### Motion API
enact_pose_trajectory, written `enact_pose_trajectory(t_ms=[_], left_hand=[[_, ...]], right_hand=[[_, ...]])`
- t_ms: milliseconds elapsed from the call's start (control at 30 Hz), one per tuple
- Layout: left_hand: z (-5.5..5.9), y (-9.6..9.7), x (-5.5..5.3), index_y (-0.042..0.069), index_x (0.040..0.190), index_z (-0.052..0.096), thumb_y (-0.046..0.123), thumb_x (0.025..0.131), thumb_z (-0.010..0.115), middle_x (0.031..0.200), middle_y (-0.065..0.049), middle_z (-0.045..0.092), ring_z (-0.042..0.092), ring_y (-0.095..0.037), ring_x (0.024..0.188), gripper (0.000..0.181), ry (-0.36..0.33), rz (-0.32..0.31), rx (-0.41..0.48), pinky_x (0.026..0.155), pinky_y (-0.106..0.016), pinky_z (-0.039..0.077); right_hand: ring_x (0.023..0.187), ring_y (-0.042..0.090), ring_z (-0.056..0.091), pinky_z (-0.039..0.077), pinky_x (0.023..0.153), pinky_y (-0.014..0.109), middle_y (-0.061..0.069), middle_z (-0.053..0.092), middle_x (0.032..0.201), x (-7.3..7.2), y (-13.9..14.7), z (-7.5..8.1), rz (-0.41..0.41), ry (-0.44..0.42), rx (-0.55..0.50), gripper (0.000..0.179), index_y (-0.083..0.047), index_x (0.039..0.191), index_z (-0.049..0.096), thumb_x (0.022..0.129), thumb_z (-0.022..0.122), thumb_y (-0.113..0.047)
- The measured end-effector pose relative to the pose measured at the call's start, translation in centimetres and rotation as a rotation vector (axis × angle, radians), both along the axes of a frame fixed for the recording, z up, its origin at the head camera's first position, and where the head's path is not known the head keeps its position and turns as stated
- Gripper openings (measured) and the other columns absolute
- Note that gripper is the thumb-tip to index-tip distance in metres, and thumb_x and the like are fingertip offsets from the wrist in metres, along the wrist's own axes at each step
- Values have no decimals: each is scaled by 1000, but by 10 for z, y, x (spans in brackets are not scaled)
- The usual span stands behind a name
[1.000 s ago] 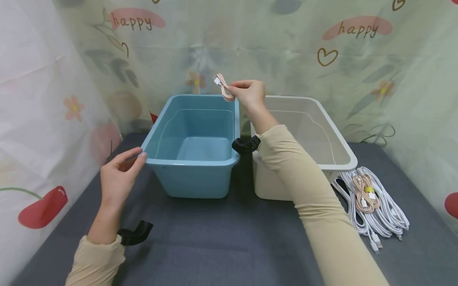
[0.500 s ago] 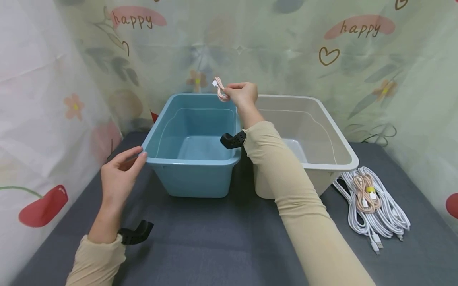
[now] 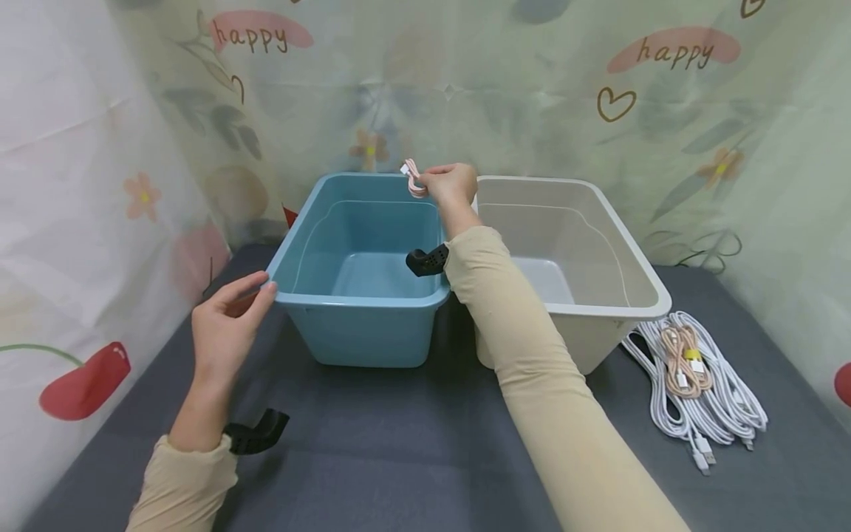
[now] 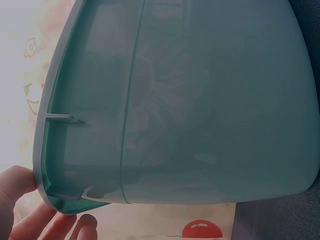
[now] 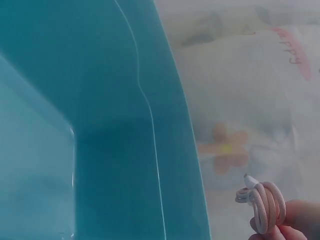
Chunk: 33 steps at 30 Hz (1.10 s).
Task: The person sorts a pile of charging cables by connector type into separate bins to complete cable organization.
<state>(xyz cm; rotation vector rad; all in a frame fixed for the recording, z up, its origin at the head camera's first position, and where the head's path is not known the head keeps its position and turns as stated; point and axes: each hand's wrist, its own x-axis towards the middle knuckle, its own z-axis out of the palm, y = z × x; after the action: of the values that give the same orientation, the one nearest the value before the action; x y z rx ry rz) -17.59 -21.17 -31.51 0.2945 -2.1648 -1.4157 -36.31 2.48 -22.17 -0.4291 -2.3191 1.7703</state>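
My right hand [image 3: 452,185] pinches a small coiled pink charging cable [image 3: 414,179] with a white connector, above the far right part of the blue bin [image 3: 362,332]. In the right wrist view, the thumb and fingertips close on the pink coil [image 5: 269,207] beside the bin's rim. My left hand [image 3: 226,321] holds the blue bin's near left corner, thumb and fingers meeting at the rim. In the left wrist view, fingers [image 4: 32,225] lie at that corner against the bin's outer wall [image 4: 200,115].
A beige bin [image 3: 598,332] stands right of the blue one. To its right, coiled white cables [image 3: 731,399] lie on the dark tablecloth [image 3: 372,451] with tan-pink cables [image 3: 681,355] on top, partly wrapped in yellow. A patterned curtain [image 3: 518,125] hangs behind.
My right hand has moved left with the pink cable, away from the beige bin, then slightly down. The left hand stays at the blue bin's corner.
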Motion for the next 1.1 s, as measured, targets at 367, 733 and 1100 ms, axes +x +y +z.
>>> enact_pose_trajectory(t_ms=[367,733,1100], left_hand=[[-1,0,-2,16,118,66,30,84,69,120,-4,65,58,15,81,37,2,-5,1,67,-4,46],[-1,0,-1,14,118,67,28,84,69,117,-3,67,57,17,79,37,22,0,-10,65,-4,45],[0,1,0,17,118,67,30,84,68,120,-9,65,57,16,79,36,4,4,-17,65,-4,46]], right_hand=[[111,20,58,49,94,31,5,63,119,2,1,-2,42,-61,100,24,-11,105,70,83,70,-20],[116,19,55,46,97,30,5,60,125,7,12,13,132,-39,110,28,-11,112,68,85,66,-20],[101,16,59,48,96,26,3,57,130,36,40,55,291,-16,24,33,-10,120,62,88,63,-18]])
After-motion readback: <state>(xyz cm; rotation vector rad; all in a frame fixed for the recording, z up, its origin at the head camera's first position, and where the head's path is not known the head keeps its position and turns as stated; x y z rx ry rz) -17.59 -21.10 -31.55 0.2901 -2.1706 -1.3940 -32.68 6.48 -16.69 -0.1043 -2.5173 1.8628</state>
